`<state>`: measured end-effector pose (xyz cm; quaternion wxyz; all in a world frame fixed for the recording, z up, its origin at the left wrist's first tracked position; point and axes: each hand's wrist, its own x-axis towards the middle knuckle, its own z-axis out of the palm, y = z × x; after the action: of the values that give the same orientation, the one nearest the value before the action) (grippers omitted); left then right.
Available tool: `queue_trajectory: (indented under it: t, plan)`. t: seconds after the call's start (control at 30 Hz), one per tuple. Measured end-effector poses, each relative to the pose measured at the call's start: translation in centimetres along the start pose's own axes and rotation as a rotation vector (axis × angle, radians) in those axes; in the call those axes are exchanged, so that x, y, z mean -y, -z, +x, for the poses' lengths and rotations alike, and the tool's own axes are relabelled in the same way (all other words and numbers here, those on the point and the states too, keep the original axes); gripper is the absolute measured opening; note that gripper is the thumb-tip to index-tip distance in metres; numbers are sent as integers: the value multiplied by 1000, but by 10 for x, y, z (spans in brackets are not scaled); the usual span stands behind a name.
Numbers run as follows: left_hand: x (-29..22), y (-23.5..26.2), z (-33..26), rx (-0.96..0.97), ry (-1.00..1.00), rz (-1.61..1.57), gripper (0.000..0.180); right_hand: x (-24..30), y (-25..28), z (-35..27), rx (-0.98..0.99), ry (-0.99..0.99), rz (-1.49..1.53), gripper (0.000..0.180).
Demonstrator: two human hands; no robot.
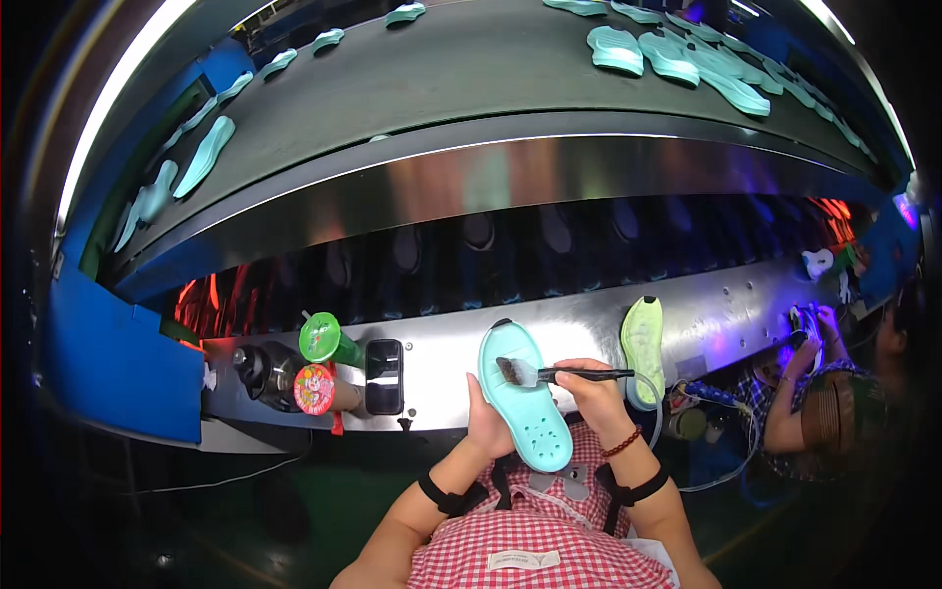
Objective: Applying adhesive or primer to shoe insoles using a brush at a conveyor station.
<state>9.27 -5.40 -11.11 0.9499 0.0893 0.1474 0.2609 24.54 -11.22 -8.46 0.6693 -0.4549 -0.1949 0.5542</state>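
A light turquoise shoe sole (535, 417) with small holes at its near end is in my left hand (488, 422), tilted over the front edge of the metal bench. My right hand (592, 393) grips the black handle of a brush (525, 372) that has a thin tube running from its end. The dark bristles lie against the upper part of the sole's face. To the right of my right hand rests a yellow-green sole (643, 344), with a turquoise rim showing at its near end.
A black divided tray (384, 377), a green-lidded cup (322, 338), a pink-lidded cup (315, 389) and a dark bottle (257, 370) stand left on the metal bench (442, 344). Beyond, a conveyor belt (442, 79) carries turquoise soles (671, 59). Another person (819, 422) works at right.
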Motion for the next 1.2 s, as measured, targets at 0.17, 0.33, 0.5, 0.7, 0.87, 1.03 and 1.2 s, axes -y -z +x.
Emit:
queue_trajectory:
  t: [0.17,0.33,0.5,0.7,0.87,1.03,1.2]
  plan:
    - [0,8,-3,246,-4,-39,78,4,-9,14,-23,22,-122,20]
    - [14,2,6,-213,-267,1,72,14,-45,10,14,274,-619,15]
    - [-10,12,6,-307,-343,123,72,26,-51,-13,431,627,-989,16]
    - [-33,10,-12,97,-238,147,78,52,-34,-31,575,283,-766,15]
    - [-16,-26,-11,29,-137,-52,80,61,-59,-16,312,224,-684,16]
    - [-27,-24,-13,229,-124,30,85,72,-56,-32,466,201,-535,16]
    - [-34,-39,-9,163,-310,56,94,69,-52,-34,677,485,-706,15]
